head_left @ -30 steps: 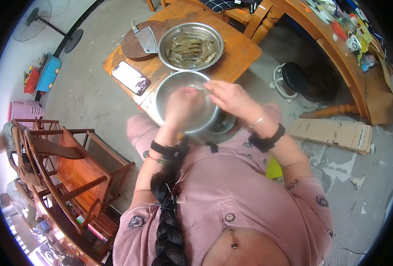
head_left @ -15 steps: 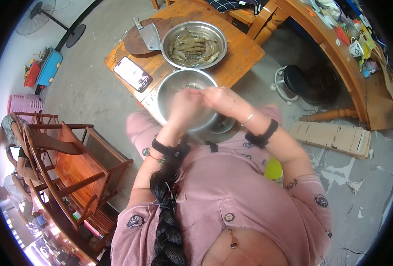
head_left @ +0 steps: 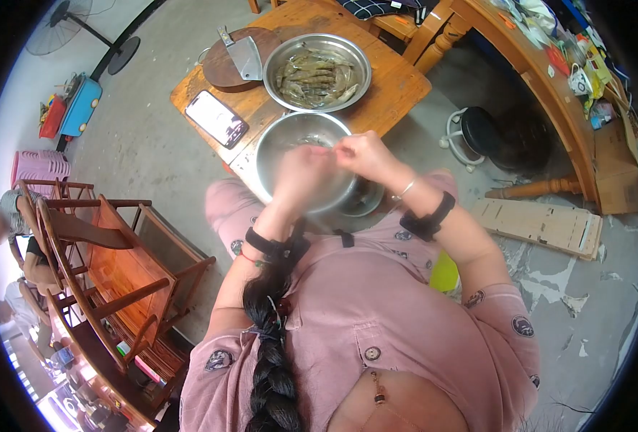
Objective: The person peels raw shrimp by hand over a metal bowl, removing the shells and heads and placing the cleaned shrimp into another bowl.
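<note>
Over the near steel bowl, my left hand is closed and smeared by motion. My right hand is closed in a pinch beside it, fingertips close to those of the left. What lies between the fingers is too small and blurred to name. Some small bits show at the bottom of the near bowl, mostly behind my hands. Just beyond, a second steel bowl holds several raw grey-green shrimp. Part of another metal container shows below my right wrist.
A cleaver lies on a round wooden board at the back left of the wooden table. A phone with a lit screen lies nearby. A black stool stands right; wooden chairs and other people are at left.
My right hand has shifted slightly right and up, and its fingers have drawn a little apart from my left hand. The left stays over the near bowl, still blurred.
</note>
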{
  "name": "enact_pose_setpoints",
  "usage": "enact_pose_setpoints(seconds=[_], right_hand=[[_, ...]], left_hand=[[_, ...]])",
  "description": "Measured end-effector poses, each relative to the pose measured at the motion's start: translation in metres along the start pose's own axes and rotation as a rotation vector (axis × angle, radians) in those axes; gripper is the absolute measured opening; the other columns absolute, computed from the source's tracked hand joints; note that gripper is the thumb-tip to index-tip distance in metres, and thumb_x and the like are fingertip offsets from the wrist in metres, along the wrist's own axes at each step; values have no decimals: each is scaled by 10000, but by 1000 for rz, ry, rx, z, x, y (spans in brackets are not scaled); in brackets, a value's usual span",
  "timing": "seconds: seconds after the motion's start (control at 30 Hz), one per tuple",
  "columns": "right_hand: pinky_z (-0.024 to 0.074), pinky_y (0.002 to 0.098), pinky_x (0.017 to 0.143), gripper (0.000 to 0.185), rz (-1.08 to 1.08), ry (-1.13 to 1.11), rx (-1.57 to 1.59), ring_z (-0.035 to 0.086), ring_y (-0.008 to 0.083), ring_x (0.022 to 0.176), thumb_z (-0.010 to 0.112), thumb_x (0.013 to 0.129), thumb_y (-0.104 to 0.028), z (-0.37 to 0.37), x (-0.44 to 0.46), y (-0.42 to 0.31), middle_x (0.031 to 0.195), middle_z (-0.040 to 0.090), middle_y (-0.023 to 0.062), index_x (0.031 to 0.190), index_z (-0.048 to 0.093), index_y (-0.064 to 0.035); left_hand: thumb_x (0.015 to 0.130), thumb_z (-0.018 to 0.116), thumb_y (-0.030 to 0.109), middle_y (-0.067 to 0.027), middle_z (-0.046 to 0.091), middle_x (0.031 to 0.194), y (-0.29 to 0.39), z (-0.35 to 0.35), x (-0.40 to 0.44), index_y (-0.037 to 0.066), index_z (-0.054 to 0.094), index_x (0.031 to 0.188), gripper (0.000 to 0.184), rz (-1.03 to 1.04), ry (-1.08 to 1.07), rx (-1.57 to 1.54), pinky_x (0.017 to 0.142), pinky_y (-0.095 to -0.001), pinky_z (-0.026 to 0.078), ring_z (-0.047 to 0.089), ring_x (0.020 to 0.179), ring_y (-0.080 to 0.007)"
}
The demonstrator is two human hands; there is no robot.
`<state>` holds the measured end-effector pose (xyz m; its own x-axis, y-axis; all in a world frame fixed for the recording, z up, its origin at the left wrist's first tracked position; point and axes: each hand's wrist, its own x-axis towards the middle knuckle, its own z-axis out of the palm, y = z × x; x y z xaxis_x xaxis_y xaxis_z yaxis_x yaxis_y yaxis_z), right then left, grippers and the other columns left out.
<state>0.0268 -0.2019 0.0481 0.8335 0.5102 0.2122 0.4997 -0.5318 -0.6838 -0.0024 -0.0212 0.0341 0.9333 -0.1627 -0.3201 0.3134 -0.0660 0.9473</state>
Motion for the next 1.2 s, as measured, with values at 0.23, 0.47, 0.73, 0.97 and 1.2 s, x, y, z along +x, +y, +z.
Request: enact_pose_setpoints(seconds=[0.23,0.47,0.73,0.97,1.2], right_hand=[[530,391,667,214,-154,17,-24,655,335,737,660,788,-113,-1,2,-8,805,651,198,944,646,32],[518,445,692,146,-124,-72,-156,628,377,781,620,794,-91,-2,3,-21,816,632,198,865,558,20],[533,420,653,128,-147,11,-101,653,355,714,639,762,-45,4,6,-10,758,644,197,878,649,9],[539,406,655,194,-127,18,-42,655,353,714,627,806,-51,-2,5,-9,780,650,202,980,687,8],[526,427,674,210,-197,-53,-84,642,369,764,603,864,-78,-2,6,-11,844,642,218,1041,644,28]], left_hand=[[893,594,-20,-53,649,765,-9,-10,14,-89,571,1062,184,64,75,-81,614,-208,467,603,668,-105],[870,624,-35,-78,665,780,1,-2,4,-96,555,1058,209,44,133,-103,626,-216,482,608,668,-111],[869,621,-44,-97,681,806,4,1,-3,-95,570,1040,185,45,143,-80,636,-224,487,623,679,-120],[875,620,-36,-109,680,812,7,0,-5,-97,565,1046,190,33,119,-124,627,-227,491,638,685,-134],[886,615,-20,-106,676,806,4,-5,4,-104,564,1038,181,27,122,-150,629,-226,501,632,678,-132]])
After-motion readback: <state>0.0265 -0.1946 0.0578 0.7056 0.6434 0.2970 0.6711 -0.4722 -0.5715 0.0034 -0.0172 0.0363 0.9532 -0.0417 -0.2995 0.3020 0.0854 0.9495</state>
